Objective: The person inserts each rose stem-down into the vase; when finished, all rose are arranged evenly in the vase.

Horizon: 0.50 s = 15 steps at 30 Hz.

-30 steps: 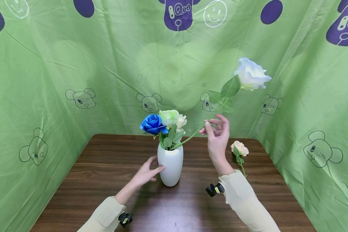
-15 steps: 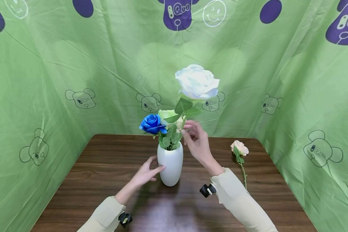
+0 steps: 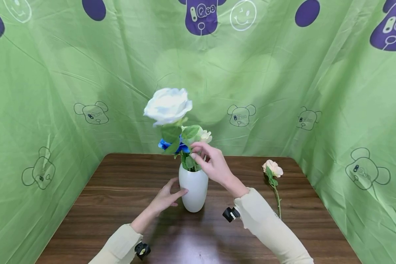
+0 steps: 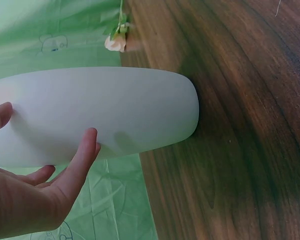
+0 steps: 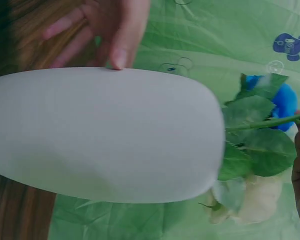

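In the head view a white vase [image 3: 193, 190] stands upright on the table. My left hand [image 3: 165, 197] holds its left side, thumb on the front and fingers reaching behind. My right hand [image 3: 214, 163] is over the vase mouth, pinching the stem [image 5: 270, 123] of a white rose, which runs down into the mouth in the right wrist view. The white rose [image 3: 168, 105] leans left above the other flowers, its leaves overlapping a blue rose [image 3: 165, 145]. A pale green rose and a cream flower [image 3: 206, 136] sit behind my right fingers, partly hidden.
A peach rose [image 3: 273, 168] lies on the wooden table [image 3: 125, 183] at the right, its stem running toward my right sleeve [image 3: 260, 216]. Green printed cloth [image 3: 198, 69] encloses the table at the back and sides.
My right hand has moved left from beside the vase to over its mouth. The white rose has swung from far right to upper left. The left hand and vase have stayed put.
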Each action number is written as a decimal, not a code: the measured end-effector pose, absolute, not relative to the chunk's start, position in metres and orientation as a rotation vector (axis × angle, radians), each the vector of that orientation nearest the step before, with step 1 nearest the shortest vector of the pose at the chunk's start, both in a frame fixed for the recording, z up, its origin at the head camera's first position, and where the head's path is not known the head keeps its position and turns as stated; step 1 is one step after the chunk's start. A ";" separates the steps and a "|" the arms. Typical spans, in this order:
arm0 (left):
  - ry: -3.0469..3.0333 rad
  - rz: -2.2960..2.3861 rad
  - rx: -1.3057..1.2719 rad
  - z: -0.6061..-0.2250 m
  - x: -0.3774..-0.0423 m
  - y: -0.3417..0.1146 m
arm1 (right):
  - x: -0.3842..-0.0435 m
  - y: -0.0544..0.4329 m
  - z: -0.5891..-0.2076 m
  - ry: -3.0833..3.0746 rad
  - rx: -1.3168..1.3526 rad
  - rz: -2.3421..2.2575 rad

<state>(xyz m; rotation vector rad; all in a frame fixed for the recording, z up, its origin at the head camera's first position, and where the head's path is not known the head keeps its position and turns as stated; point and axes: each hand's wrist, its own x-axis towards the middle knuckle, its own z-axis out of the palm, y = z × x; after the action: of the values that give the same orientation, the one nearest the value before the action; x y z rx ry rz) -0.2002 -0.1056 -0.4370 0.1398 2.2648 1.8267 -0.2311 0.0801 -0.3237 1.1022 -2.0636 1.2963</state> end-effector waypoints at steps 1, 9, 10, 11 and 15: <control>2.262 1.834 0.137 -0.441 -0.202 -0.106 | -0.234 0.080 -0.329 -2.086 1.124 1.265; 2.285 1.836 0.118 -0.452 -0.207 -0.106 | -0.241 0.079 -0.364 -2.221 1.105 1.001; 2.283 1.835 0.118 -0.452 -0.207 -0.106 | -0.241 0.080 -0.367 -2.236 1.087 0.970; 2.282 1.833 0.118 -0.452 -0.207 -0.106 | -0.241 0.080 -0.370 -2.253 1.066 0.943; 2.276 1.826 0.134 -0.452 -0.208 -0.107 | -0.240 0.083 -0.374 -2.303 0.985 0.865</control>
<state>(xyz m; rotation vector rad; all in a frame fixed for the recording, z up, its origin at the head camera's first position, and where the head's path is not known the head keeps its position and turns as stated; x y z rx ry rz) -0.2077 -0.1074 -0.4519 0.1336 2.2757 1.8255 -0.2395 0.0831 -0.3743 0.9854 -2.3029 0.8650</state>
